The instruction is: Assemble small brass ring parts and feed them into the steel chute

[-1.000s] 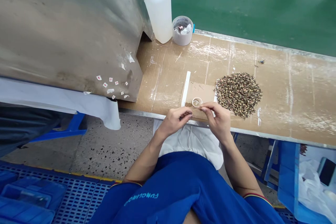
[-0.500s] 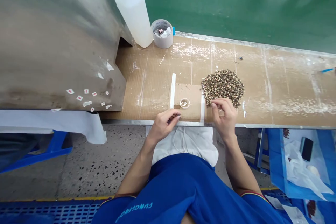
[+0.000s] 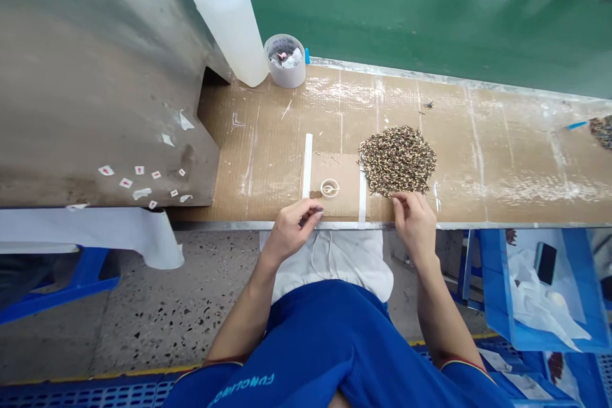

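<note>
My left hand (image 3: 292, 231) rests at the bench's front edge, its fingertips pinched together beside a cardboard square (image 3: 332, 186). Whether they hold anything small is hidden. On that square lie a thin pale ring (image 3: 329, 189) and a small brown patch (image 3: 315, 194), with white strips (image 3: 306, 166) along its left side and another (image 3: 362, 199) along its right. My right hand (image 3: 415, 226) sits at the lower edge of a heap of small speckled brown-and-cream pieces (image 3: 396, 160), its curled fingers almost touching them and nothing visible in them.
A white plastic bottle with a blue cap (image 3: 229, 25) and a round tub of scraps (image 3: 284, 60) stand at the bench's back. A grey metal housing (image 3: 119, 95) bulges in at left. At right are a second heap (image 3: 602, 131) and a blue crate (image 3: 540, 287) holding a phone.
My hands were together over the ring and have parted. The right hand has moved right to the heap's edge. The whole scene has shifted left in view.
</note>
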`<state>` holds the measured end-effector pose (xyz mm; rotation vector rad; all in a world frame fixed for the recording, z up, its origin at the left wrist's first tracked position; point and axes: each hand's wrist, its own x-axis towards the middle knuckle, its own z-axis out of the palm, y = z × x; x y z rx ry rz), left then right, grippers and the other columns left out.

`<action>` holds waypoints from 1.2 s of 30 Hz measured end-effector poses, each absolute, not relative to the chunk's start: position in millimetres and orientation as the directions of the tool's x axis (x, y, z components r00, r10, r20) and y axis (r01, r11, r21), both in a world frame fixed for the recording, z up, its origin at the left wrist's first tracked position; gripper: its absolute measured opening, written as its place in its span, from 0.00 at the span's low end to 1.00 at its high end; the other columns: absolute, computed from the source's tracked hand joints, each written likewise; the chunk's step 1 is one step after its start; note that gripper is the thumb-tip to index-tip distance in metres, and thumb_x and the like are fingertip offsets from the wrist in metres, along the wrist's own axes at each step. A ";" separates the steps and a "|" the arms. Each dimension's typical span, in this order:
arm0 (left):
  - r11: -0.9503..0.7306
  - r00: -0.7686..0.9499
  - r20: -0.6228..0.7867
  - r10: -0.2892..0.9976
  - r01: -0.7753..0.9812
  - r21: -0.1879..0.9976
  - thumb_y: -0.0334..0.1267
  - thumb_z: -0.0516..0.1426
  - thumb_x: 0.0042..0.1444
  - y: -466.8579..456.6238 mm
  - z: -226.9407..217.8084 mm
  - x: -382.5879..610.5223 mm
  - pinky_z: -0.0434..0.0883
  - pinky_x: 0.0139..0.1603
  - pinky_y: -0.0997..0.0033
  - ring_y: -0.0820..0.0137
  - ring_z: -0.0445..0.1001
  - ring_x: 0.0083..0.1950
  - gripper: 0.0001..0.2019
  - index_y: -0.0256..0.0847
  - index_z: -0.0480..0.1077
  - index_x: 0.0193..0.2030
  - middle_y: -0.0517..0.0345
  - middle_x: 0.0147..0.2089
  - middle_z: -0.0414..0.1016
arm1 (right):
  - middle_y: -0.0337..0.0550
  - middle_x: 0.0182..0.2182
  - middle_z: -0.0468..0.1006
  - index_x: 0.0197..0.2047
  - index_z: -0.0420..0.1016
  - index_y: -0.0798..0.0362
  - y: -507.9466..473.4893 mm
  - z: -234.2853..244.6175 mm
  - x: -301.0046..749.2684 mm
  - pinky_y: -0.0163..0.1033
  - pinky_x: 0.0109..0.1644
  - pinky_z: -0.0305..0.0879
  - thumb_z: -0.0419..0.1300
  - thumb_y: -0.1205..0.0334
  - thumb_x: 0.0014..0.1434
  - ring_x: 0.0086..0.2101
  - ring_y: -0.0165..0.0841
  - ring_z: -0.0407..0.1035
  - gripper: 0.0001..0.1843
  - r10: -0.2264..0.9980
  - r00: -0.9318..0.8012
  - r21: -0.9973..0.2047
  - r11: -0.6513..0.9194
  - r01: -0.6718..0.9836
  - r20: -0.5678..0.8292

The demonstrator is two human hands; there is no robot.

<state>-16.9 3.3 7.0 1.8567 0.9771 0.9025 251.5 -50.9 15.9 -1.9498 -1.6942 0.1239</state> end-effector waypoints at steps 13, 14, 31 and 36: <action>-0.423 0.443 0.287 0.849 0.247 0.872 0.31 0.55 0.65 0.9 10.0 -11.5 0.72 0.34 0.76 0.73 0.74 0.32 0.05 0.38 0.73 0.41 0.56 0.34 0.77 | 0.45 0.31 0.78 0.33 0.75 0.51 -43.5 15.6 241.7 0.43 0.37 0.71 0.57 0.57 0.64 0.31 0.37 0.73 0.10 0.884 0.389 -0.611 -0.162 0.775 0.260; -0.429 0.437 0.297 0.849 0.243 0.870 0.31 0.55 0.65 0.6 11.0 -10.0 0.72 0.34 0.76 0.73 0.75 0.33 0.05 0.38 0.73 0.42 0.56 0.34 0.78 | 0.44 0.31 0.79 0.34 0.76 0.51 -44.3 18.8 240.5 0.43 0.37 0.72 0.59 0.56 0.63 0.31 0.37 0.74 0.09 0.873 0.419 -0.665 -0.159 0.730 0.250; -0.477 0.333 0.386 0.860 0.261 0.839 0.33 0.56 0.67 -6.9 26.5 13.9 0.71 0.34 0.74 0.73 0.76 0.32 0.07 0.37 0.74 0.38 0.57 0.32 0.78 | 0.39 0.28 0.80 0.36 0.78 0.50 -42.8 37.5 163.6 0.40 0.36 0.79 0.68 0.46 0.57 0.28 0.32 0.76 0.15 0.962 0.239 -0.991 -0.131 -0.006 -0.128; -0.483 0.366 0.379 0.850 0.253 0.839 0.35 0.55 0.68 -4.6 23.4 10.6 0.71 0.36 0.73 0.72 0.76 0.34 0.08 0.38 0.74 0.38 0.56 0.33 0.78 | 0.40 0.29 0.80 0.35 0.78 0.50 -42.4 39.1 166.7 0.40 0.36 0.77 0.68 0.45 0.58 0.30 0.34 0.77 0.16 0.973 0.193 -0.990 -0.136 0.048 -0.125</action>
